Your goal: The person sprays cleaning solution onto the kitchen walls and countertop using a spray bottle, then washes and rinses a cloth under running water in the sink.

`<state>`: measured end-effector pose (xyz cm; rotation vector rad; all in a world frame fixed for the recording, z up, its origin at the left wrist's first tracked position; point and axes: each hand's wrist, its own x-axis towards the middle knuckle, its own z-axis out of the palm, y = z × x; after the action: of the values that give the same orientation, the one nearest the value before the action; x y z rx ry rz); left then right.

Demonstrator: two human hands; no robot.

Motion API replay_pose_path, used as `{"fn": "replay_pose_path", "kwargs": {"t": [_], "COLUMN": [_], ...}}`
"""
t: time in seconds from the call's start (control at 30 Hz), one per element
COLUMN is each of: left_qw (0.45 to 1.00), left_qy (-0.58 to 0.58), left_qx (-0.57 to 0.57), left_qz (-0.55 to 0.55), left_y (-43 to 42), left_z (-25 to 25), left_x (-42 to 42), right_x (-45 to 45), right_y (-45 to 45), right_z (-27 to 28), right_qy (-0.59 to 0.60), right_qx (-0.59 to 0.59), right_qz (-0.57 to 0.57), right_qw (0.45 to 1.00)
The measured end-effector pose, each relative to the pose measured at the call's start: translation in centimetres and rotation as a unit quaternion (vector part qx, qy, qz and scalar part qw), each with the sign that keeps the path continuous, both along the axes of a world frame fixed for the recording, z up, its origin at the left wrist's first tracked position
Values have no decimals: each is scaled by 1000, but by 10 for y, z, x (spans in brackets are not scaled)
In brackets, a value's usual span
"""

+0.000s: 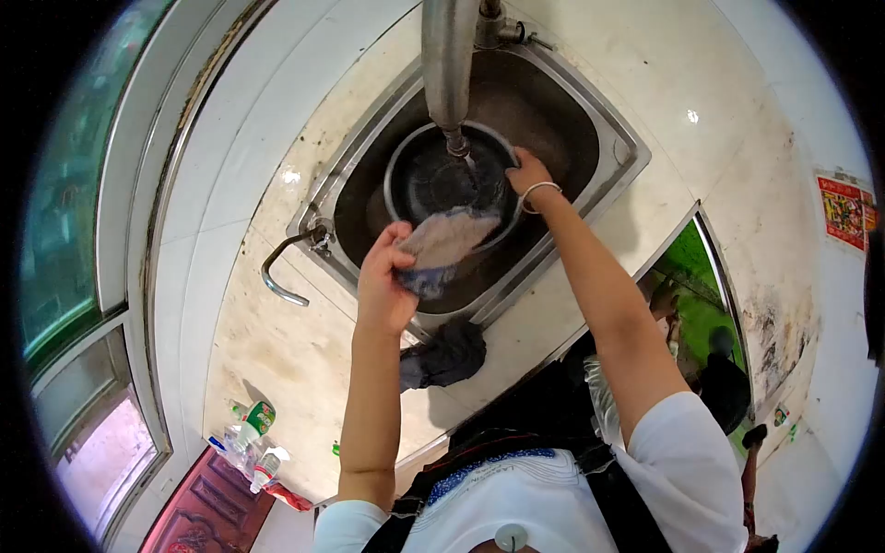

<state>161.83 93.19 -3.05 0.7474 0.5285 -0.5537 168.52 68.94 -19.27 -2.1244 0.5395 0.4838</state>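
Inside the steel sink (622, 147) sits a round dark metal basin (422, 152), with water running into it from a tap (455, 138). My right hand (531, 175), a pale bangle on its wrist, is closed on the basin's right rim. In front of the near rim, my left hand (385, 281) grips a flat, limp piece that looks like a cloth (450, 241), beige-pink on top and blue-grey along the edges. It partly covers the near side of the basin. A dark crumpled cloth (450, 355) lies on the counter just below the sink.
A curved metal spout (281, 276) stands at the sink's left corner. Several bottles (258, 442) are grouped at the counter's lower left. A thick pipe (447, 64) crosses above the sink. Windows (78, 212) line the left; a green-lit opening (691, 267) is at the right.
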Motion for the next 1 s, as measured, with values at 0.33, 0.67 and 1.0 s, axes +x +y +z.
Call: {"fn": "replay_pose_path", "kwargs": {"t": [0.33, 0.67, 1.0], "left_qw": [995, 995, 995], "left_qy": [92, 92, 77], "left_qx": [6, -5, -18], "left_qz": [27, 48, 57], "left_y": [10, 27, 36], "left_z": [-5, -17, -22], "left_x": [-35, -40, -42], "right_x": [7, 37, 33], "right_y": [36, 50, 50], "right_z": [-34, 25, -95], "right_qy": [56, 120, 79], "right_qx": [-113, -170, -172], "right_qz": [157, 453, 423], "right_qw": [980, 867, 886]}}
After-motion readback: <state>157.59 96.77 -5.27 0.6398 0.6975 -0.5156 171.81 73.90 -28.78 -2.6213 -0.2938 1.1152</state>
